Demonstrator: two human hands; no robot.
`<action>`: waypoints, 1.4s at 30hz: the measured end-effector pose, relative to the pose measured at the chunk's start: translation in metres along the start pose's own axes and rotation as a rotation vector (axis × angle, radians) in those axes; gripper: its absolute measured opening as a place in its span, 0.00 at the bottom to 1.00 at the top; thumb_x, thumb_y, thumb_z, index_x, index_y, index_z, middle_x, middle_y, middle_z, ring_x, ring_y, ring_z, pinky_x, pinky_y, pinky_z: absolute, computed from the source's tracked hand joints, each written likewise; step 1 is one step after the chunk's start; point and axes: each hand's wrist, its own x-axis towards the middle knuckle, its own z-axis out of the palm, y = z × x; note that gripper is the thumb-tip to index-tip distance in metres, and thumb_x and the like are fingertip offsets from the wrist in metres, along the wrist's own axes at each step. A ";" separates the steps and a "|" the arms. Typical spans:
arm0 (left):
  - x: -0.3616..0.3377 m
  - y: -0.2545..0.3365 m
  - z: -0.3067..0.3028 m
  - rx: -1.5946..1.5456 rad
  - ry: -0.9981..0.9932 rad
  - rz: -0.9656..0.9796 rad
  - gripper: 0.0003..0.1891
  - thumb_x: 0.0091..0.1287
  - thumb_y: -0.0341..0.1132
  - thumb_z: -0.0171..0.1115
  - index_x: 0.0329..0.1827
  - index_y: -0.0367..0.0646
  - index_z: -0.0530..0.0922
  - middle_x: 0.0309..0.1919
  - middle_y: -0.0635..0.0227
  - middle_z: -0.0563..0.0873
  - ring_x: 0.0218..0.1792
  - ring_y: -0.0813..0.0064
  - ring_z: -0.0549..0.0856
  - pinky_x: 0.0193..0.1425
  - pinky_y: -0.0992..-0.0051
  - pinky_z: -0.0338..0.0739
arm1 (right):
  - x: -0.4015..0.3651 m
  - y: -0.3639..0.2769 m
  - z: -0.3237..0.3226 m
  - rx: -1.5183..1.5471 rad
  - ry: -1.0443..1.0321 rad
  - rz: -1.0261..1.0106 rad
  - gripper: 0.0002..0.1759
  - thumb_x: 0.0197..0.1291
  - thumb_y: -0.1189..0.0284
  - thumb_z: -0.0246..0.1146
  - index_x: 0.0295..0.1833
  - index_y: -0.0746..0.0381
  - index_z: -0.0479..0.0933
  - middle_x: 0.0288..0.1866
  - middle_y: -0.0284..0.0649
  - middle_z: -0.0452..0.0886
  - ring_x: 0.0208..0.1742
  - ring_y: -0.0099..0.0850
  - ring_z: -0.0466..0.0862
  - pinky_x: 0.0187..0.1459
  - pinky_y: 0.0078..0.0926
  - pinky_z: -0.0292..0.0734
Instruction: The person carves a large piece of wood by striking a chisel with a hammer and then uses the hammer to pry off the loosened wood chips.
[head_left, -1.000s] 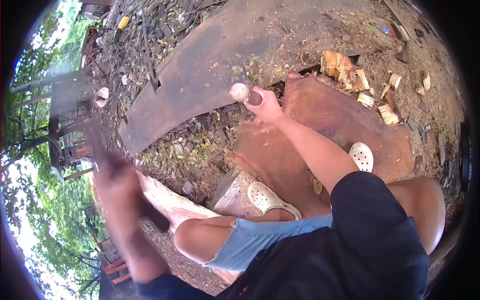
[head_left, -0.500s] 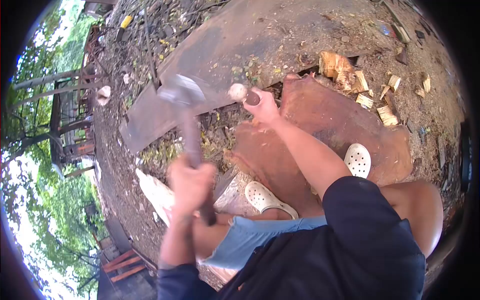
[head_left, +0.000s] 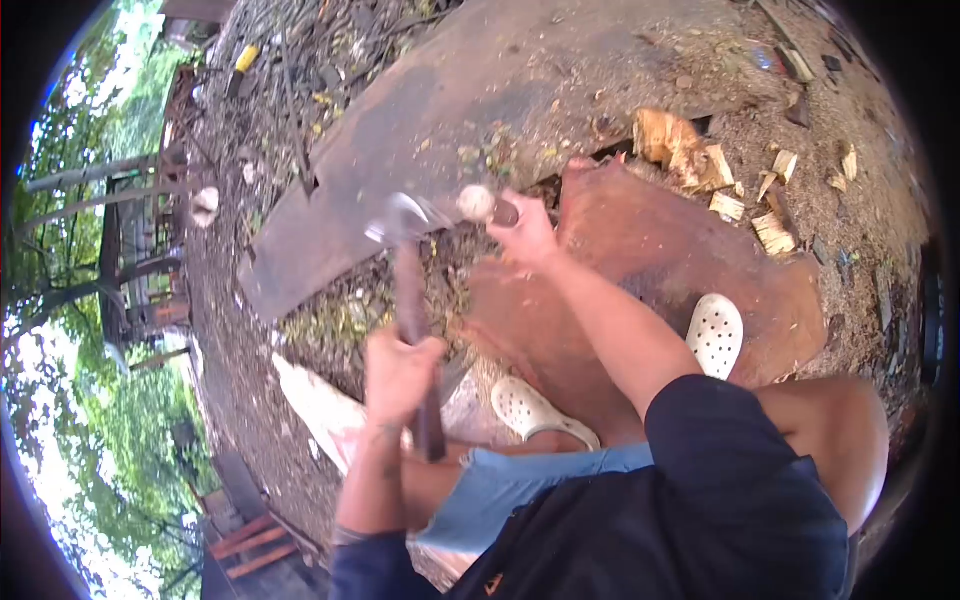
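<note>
My left hand [head_left: 400, 375] is closed round the dark wooden handle of what looks like an axe [head_left: 410, 290]. Its shiny metal head, smeared by motion, points away from me, just left of my right hand. My right hand [head_left: 525, 228], at the end of an outstretched arm, grips a short piece of wood [head_left: 477, 203] with a pale round end and a brown side. The axe head and that pale end are close together but look apart. Below my right hand lies a wide reddish-brown slab [head_left: 650, 240].
Split wood chunks [head_left: 680, 150] and smaller chips [head_left: 775, 232] lie at the upper right. A long flat board [head_left: 400, 130] crosses the littered ground. A yellow-handled tool [head_left: 243, 65] lies farther off. My pale clogs [head_left: 715, 335] rest on and beside the slab; a whitish log-like piece [head_left: 310, 395] is at left.
My left hand has moved right and slightly down, bringing the axe head nearer the wood in my right hand. The right hand keeps its hold almost in place.
</note>
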 end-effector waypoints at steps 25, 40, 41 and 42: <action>0.003 0.141 -0.116 0.015 0.623 0.748 0.06 0.62 0.28 0.51 0.34 0.36 0.75 0.27 0.62 0.77 0.30 0.74 0.78 0.40 0.72 0.74 | -0.002 0.018 0.008 -0.040 -0.017 0.068 0.27 0.43 0.68 0.71 0.49 0.69 0.78 0.52 0.53 0.80 0.55 0.47 0.79 0.60 0.33 0.70; -0.073 0.007 -0.086 -0.873 0.222 -0.358 0.13 0.57 0.30 0.58 0.42 0.37 0.67 0.19 0.70 0.66 0.14 0.79 0.68 0.17 0.79 0.66 | 0.022 -0.030 -0.004 0.152 -0.045 -0.264 0.12 0.47 0.75 0.72 0.34 0.65 0.75 0.29 0.36 0.80 0.31 0.20 0.77 0.36 0.21 0.74; -0.083 -0.004 -0.086 -0.977 0.226 -0.325 0.14 0.57 0.30 0.58 0.43 0.38 0.66 0.19 0.70 0.64 0.14 0.79 0.67 0.17 0.79 0.66 | 0.025 -0.036 -0.005 0.141 -0.083 -0.278 0.12 0.48 0.75 0.72 0.33 0.64 0.74 0.28 0.35 0.79 0.30 0.19 0.77 0.35 0.20 0.74; -0.087 -0.014 -0.085 -0.991 0.269 -0.341 0.14 0.57 0.30 0.57 0.44 0.38 0.65 0.19 0.70 0.64 0.14 0.79 0.67 0.17 0.78 0.66 | 0.026 -0.039 -0.004 0.132 -0.118 -0.289 0.12 0.49 0.76 0.72 0.32 0.64 0.74 0.27 0.34 0.78 0.29 0.19 0.76 0.34 0.20 0.73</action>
